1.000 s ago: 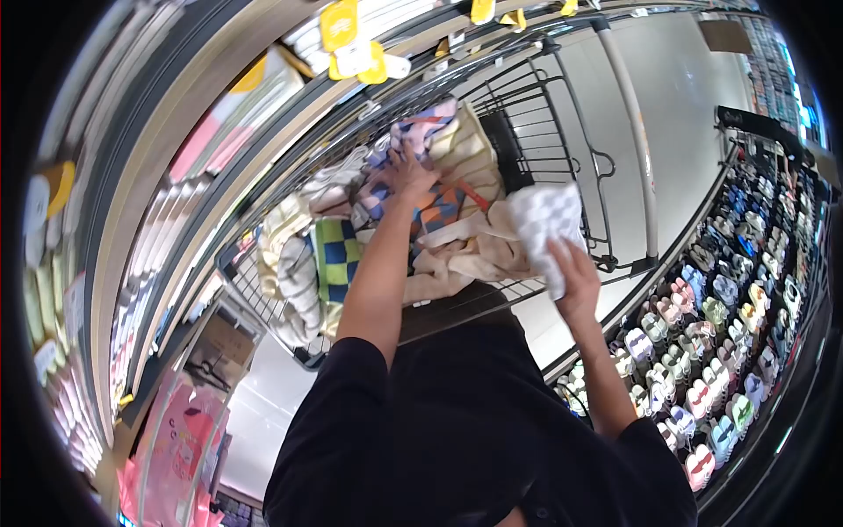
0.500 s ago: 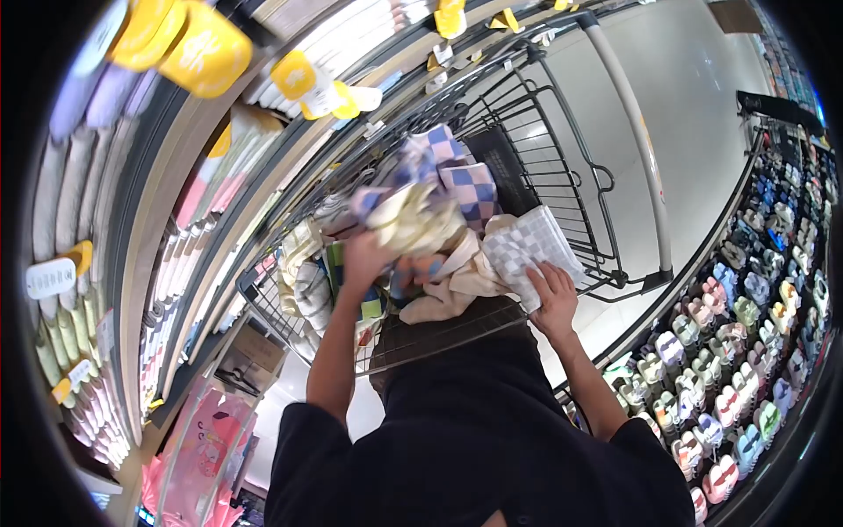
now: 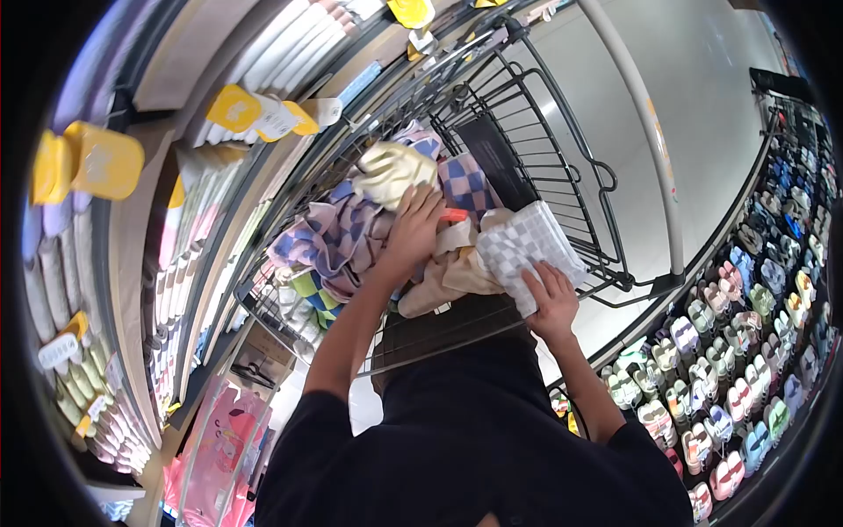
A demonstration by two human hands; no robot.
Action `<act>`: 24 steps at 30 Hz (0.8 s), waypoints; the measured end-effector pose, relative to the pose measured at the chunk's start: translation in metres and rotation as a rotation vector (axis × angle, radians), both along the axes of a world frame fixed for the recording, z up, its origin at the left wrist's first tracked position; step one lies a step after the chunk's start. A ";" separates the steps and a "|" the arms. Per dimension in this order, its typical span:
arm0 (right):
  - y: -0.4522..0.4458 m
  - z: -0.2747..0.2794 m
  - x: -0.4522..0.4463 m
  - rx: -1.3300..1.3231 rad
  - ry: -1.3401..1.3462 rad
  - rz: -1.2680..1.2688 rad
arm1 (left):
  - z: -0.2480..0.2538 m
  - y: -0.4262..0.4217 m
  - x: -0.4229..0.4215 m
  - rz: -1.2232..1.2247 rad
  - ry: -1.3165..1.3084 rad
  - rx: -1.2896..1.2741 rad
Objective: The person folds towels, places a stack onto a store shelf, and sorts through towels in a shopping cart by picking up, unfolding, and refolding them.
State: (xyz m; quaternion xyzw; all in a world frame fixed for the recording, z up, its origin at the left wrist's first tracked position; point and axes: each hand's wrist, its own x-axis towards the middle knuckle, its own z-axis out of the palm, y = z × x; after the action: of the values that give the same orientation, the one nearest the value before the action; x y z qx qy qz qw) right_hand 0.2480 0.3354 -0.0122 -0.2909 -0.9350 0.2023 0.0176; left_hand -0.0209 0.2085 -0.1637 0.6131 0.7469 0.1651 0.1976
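Note:
My left hand (image 3: 420,224) lies on the heap of towels in the shopping cart, its fingers close together at the lower edge of a cream towel (image 3: 392,174); whether they grip anything is hidden. My right hand (image 3: 551,303) is closed on the lower edge of a folded grey-and-white checked towel (image 3: 533,241), at the right of the heap. Blue-and-pink checked towels (image 3: 329,235) lie crumpled to the left, and another checked towel (image 3: 468,184) is behind my left hand. A beige towel (image 3: 448,283) lies between my hands.
The wire cart (image 3: 549,167) stands before me, with its grey handle (image 3: 641,114) at the right. Shelves of folded towels (image 3: 285,48) rise on the left, bearing yellow tags (image 3: 105,161). Rows of slippers (image 3: 738,347) fill a rack on the right. A pink bag (image 3: 219,439) is at lower left.
The blue-and-pink checked towels have shifted left over the green checked one. My left hand has moved right, toward the middle of the heap. The grey-and-white towel has come down onto the heap's right side.

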 end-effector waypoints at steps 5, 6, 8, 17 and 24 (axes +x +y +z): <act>0.001 -0.005 -0.001 -0.035 -0.052 -0.020 | -0.121 0.059 -0.016 -0.198 0.436 -0.308; 0.004 -0.004 -0.001 -0.043 -0.065 -0.023 | -0.114 0.069 -0.020 -0.190 0.445 -0.545; 0.006 0.000 -0.003 -0.054 -0.126 -0.014 | -0.116 0.074 -0.033 -0.147 0.407 -0.810; 0.007 -0.005 0.002 -0.094 -0.078 -0.058 | 0.007 -0.055 -0.108 -0.244 0.003 -0.965; 0.008 -0.002 -0.006 -0.070 -0.034 -0.062 | -0.027 -0.047 -0.086 -0.201 -0.292 -0.839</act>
State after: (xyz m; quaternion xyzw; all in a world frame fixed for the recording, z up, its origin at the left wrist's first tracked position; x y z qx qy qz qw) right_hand 0.2421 0.3437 -0.0145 -0.3235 -0.9180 0.2294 -0.0025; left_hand -0.1070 0.1613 -0.1903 0.5196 0.6504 -0.0868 0.5472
